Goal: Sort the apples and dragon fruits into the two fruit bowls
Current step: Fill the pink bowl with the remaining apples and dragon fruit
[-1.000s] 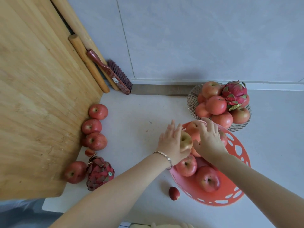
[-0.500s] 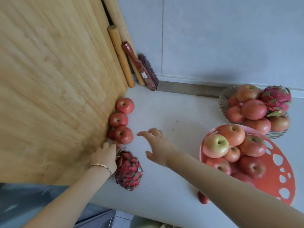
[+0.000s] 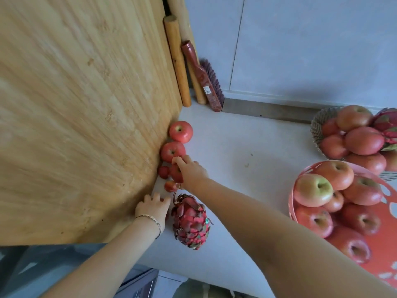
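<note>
Red apples line the foot of the big wooden board: one apple at the far end, then a second apple. My right hand curls over a third apple. Two small red fruits lie beside it. My left hand cups an apple against the board; that apple is almost fully hidden. A dragon fruit lies just right of my left hand. At right, the red plastic bowl holds several apples. Behind it, the wire basket holds apples and a dragon fruit.
A large wooden board leans at the left. Two wooden rolling pins and a red brush stand in the corner against the grey wall. The white counter ends at its near edge below the dragon fruit.
Both hands left the red bowl and went left to the loose fruit. The left hand settled by the board; the right hand has now closed over an apple. My view swung left.
</note>
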{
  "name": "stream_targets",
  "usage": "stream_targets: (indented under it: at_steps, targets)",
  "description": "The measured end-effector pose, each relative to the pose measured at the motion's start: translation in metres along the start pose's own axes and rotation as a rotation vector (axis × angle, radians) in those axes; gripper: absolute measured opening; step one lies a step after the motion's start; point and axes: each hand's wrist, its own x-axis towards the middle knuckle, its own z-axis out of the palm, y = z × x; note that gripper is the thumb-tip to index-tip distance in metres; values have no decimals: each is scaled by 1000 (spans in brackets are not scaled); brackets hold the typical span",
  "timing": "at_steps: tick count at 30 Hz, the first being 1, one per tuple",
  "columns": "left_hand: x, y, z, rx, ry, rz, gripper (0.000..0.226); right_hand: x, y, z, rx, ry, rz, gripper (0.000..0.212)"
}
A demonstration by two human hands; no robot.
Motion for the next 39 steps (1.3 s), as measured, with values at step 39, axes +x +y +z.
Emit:
stream_targets:
  at_steps: [39]
  targets:
    - [-97,207,-95,-1118,241,395,53,-303,217,-63,83,48,24,70]
